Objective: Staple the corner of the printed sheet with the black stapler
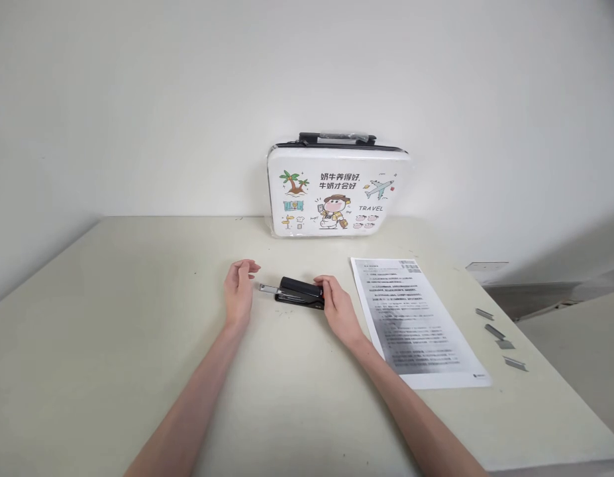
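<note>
Nearest: two bare forearms (pixel 195 397), reaching in over one pale counter (pixel 73 371). Toward the counter's right side, four grey staple strips (pixel 515 364), all loose, in a rough line running away; middle two very close together, touching or not, cannot tell. Left of these, one printed sheet of paper (pixel 426 311). Lies flat, with dark shading over much of the lower left half; most print too small to read.

Mid-counter, left of the sheet and between two hands: one black stapler (pixel 299 291), with one metal rail (pixel 269 289) sticking out of its left end. Gripped at its right end by the right hand (pixel 339 311), fingers wrapped round the body. Just beside the rail's tip, apart from it, the left hand (pixel 238 295); fingers bent, tips pointing right, closed on anything small or not, cannot tell.

Farther back: one white case (pixel 297 225). Stands upright, one handle (pixel 339 138) on top. Bears two palm trees, one airplane, one cartoon figure, four small heads. Behind: white wall (pixel 162 99).
</note>
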A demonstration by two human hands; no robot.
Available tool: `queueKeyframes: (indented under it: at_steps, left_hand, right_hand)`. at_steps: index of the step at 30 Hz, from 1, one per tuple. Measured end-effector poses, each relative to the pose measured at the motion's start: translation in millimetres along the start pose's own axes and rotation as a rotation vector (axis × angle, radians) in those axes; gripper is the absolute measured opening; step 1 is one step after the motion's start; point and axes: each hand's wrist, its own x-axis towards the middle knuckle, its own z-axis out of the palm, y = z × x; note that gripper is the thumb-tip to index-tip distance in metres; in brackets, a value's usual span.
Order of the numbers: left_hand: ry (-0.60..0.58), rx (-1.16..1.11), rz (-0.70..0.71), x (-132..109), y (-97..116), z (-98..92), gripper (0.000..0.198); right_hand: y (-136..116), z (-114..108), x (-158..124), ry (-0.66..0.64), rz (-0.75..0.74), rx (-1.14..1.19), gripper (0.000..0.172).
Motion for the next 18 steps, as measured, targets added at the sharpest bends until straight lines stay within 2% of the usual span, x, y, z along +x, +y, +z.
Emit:
queueKeyframes:
  at_steps: [5, 10, 16, 18]
  left_hand:
    - [0.034, -0.053, -0.007, 5, -1, -2.6, 0.027]
    - [-0.012, -0.139, -0.024, 5, -2, 0.2, 0.029]
    - [-0.095, -0.346, -0.102, -5, -2, 14.7, 0.029]
    - [-0.086, -0.510, -0.217, -10, 0, 20.1, 0.024]
  right_hand:
    - [-9, -4, -1, -0.039, -0.005, -0.047, 0.043]
    - [-9, -5, -3, -0.106, -0.113, -0.197, 0.030]
    - [-14, -4, -9, 0.020, -0.228, -0.217, 0.013]
    - [-18, -5, -11, 0.089, -0.301, -0.225, 0.012]
